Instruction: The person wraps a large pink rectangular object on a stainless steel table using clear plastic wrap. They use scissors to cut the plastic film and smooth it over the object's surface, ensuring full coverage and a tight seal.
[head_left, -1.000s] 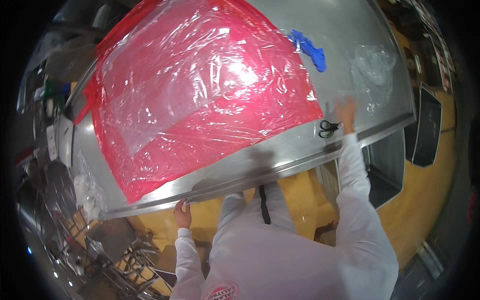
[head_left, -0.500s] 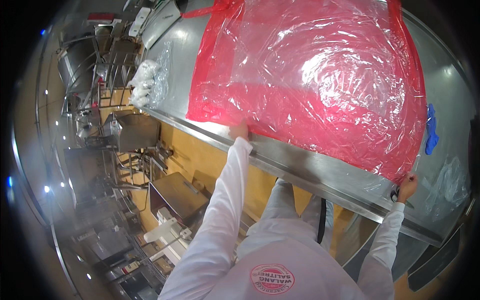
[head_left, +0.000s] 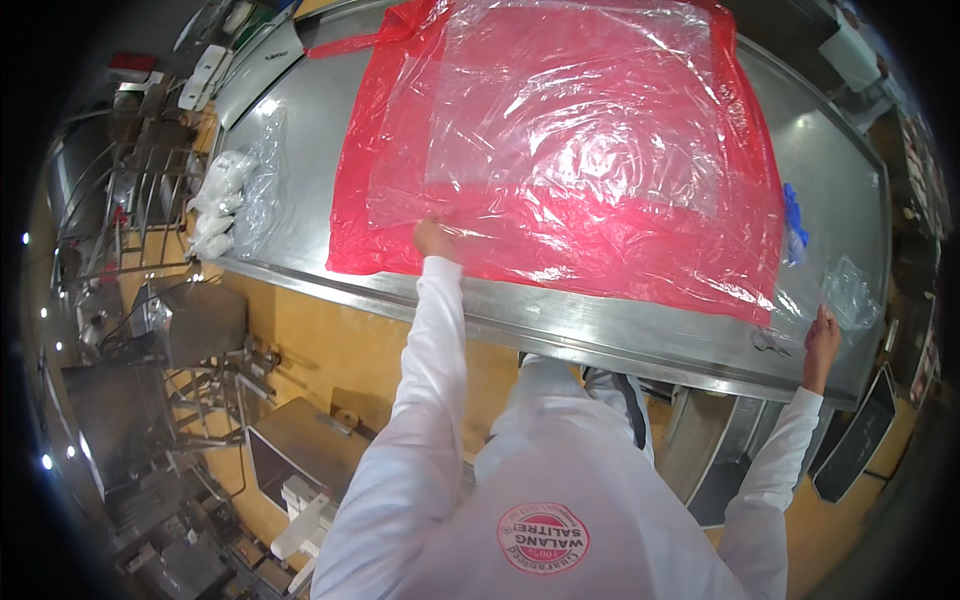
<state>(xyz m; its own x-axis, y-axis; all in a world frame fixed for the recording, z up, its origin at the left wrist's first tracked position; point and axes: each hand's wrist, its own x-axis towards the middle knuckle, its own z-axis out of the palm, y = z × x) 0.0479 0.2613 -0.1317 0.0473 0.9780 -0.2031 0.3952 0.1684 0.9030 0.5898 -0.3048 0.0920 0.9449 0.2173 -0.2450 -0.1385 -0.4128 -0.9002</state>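
A large red plastic bag (head_left: 350,245) lies flat on the steel table (head_left: 620,325), with a clear plastic sheet (head_left: 570,110) spread over it. My left hand (head_left: 432,238) is closed on the near edge of the clear sheet, above the red bag's front left part. Out past the bag's right side, my right hand (head_left: 822,345) pinches what looks like the clear sheet's near right corner, pulled toward the table's right end. Dark-handled scissors (head_left: 770,345) rest on the table just left of that hand, partly under the clear film.
A blue glove (head_left: 795,225) and crumpled clear plastic (head_left: 852,295) lie at the table's right. White bundles (head_left: 218,205) and more clear film (head_left: 265,185) sit at its left end. Below stands a box-like metal cart (head_left: 300,450). The table has a raised front rim (head_left: 400,303).
My right hand has moved off the red bag's corner, drawing clear plastic to the right. My left hand has shifted up onto the bag. The view has turned, and the red bag's front edge lies flatter.
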